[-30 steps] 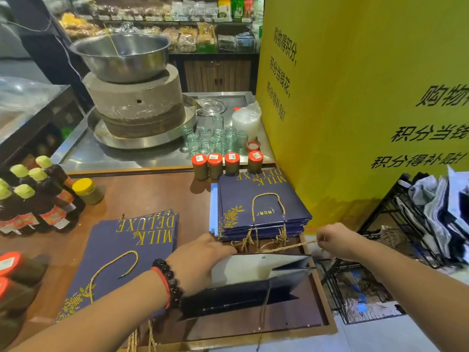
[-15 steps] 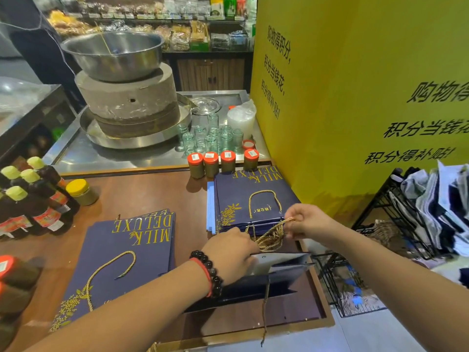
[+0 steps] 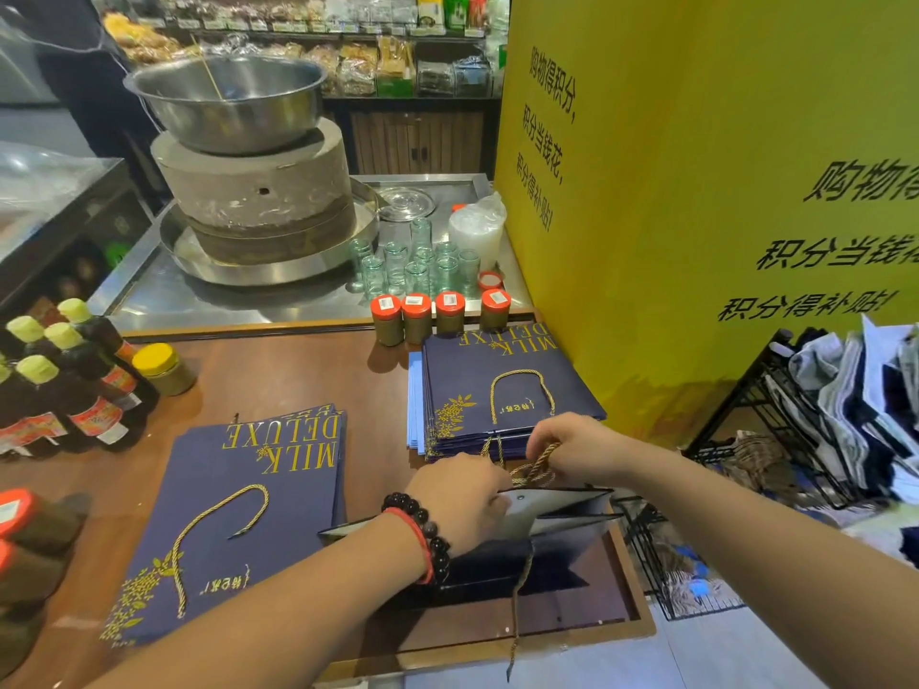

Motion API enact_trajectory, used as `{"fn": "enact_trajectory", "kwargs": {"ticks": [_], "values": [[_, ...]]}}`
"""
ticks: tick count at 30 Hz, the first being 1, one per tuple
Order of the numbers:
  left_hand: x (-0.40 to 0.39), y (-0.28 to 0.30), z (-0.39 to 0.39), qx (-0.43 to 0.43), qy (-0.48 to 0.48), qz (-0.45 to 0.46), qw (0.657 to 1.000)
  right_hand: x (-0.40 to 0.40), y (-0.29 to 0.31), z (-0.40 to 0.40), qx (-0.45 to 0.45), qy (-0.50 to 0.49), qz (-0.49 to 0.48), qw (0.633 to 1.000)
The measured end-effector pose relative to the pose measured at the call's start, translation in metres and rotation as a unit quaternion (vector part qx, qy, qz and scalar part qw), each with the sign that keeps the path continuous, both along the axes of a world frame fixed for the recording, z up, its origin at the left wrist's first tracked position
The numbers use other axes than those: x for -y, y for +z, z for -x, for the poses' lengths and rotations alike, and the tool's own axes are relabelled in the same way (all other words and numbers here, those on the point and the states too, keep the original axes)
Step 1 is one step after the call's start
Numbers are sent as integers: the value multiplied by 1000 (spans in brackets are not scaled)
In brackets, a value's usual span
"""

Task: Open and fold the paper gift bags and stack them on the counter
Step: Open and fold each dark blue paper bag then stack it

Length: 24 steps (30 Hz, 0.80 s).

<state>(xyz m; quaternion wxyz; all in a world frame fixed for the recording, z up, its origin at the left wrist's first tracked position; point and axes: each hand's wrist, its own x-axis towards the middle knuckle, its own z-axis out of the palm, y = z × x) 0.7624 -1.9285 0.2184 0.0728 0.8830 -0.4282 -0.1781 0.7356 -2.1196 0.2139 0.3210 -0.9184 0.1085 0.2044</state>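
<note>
navy bag lies under both hands, long axis left-right. left hand grips its top edge; right hand pinches cord just beyond.

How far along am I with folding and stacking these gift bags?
Partway. Done: a stack of flat bags sits by the yellow board, and another pile lies on the left of the counter. In hand: one part-open bag at the counter's edge; your left hand holds its rim while your right hand pinches the gold cord handle. Left: flatten it and stack it. How many remain isn't visible.
</note>
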Motion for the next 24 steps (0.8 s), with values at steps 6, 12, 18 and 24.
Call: {"fn": "enact_trajectory", "kwargs": {"ticks": [6, 12, 18, 24], "values": [[-1, 3, 4, -7, -1, -13, 1000, 23, -9, 4, -127, -20, 106, 986], [2, 5, 5, 12, -7, -4, 1000, 19, 3, 9, -100, -83, -188, 974], [3, -1, 1, 14, -15, 0, 1000, -9, 12, 6, -66, -59, -214, 973], [2, -4, 1, 39, -13, 19, 999, -10, 7, 2, -49, -30, -162, 985]]}}
